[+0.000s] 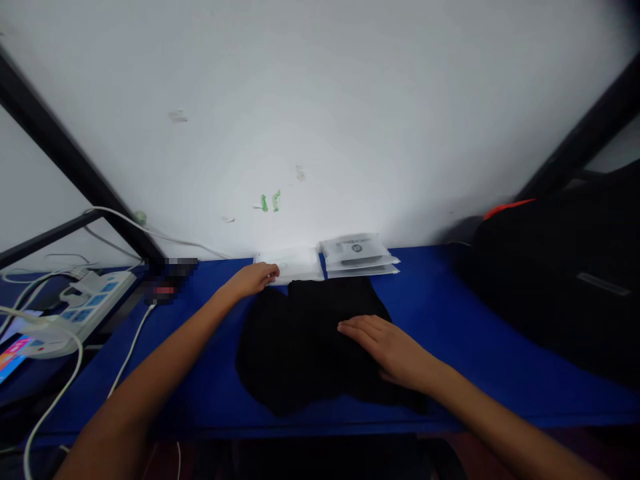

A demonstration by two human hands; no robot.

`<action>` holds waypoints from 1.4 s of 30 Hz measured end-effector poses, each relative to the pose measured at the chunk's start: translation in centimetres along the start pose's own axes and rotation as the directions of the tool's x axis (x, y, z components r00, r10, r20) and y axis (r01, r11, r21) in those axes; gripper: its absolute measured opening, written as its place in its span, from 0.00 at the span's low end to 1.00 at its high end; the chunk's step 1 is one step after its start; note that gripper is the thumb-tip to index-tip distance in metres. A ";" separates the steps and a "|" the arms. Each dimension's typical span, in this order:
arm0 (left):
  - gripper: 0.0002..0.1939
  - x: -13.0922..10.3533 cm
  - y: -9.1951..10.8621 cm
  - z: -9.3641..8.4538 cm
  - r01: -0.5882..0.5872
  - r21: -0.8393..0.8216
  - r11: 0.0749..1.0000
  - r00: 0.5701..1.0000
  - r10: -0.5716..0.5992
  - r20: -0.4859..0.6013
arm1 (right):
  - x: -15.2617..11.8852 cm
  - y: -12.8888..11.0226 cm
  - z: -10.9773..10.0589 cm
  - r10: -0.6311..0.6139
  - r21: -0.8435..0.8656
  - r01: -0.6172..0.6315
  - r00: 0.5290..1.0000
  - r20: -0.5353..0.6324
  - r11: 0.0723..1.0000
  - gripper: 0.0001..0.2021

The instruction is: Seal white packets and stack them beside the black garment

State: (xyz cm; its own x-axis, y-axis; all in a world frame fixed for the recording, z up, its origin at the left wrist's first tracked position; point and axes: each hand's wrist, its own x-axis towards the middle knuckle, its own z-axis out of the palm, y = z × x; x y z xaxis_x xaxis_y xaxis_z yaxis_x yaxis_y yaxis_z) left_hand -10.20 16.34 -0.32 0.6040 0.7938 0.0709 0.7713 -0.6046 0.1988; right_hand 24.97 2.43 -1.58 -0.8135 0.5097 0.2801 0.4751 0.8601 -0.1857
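A piece of folded black cloth (310,353) lies on the blue table, its shape partly lost in its dark colour. My right hand (385,347) rests on its right part, palm down, with the fingers stretched out. Just beyond the cloth's upper left edge is my left hand (256,277), its fingers bent and close together at the left end of a white plastic packet (300,263). Whether something is pinched in those fingers is hidden. Beside that packet, to the right, several frosted plastic bags (355,250) with dark print lie stacked against the wall.
On the blue tabletop (430,293), a large black bag (560,287) with an orange strip fills the right side. A white power strip (90,313), cables and a lit phone screen (15,353) are at left. Behind the table rises a white wall (350,120) between dark frame bars.
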 end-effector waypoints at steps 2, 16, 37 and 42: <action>0.08 0.1 -0.1 -0.3 -0.009 0.014 1.000 1.000 0.009 -0.011 | -0.1 0.1 0.0 0.001 0.010 -0.001 1.000 0.001 1.000 0.37; 0.18 -3.4 7.6 -1.8 -0.074 0.171 0.983 0.901 0.139 -0.411 | 1.0 0.2 -1.4 -0.047 0.197 0.061 0.996 -0.075 0.979 0.19; 0.30 -4.8 16.0 3.0 -0.080 0.254 0.964 0.997 0.075 0.030 | 3.9 -1.2 2.1 0.129 -0.019 -0.128 0.984 0.122 0.992 0.42; 0.33 -4.3 16.7 2.6 -0.094 0.227 0.969 0.995 0.097 -0.001 | 4.9 -1.5 2.5 0.334 -0.195 -0.321 0.942 0.036 0.927 0.26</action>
State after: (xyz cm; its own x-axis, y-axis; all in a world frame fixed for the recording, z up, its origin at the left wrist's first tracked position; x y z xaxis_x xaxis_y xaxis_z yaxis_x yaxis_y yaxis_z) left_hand 0.60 2.67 0.10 0.6756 0.7316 0.0911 0.7364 -0.6755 -0.0362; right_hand 19.43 3.58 -2.25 -0.6199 0.7666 0.1676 0.7668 0.6371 -0.0781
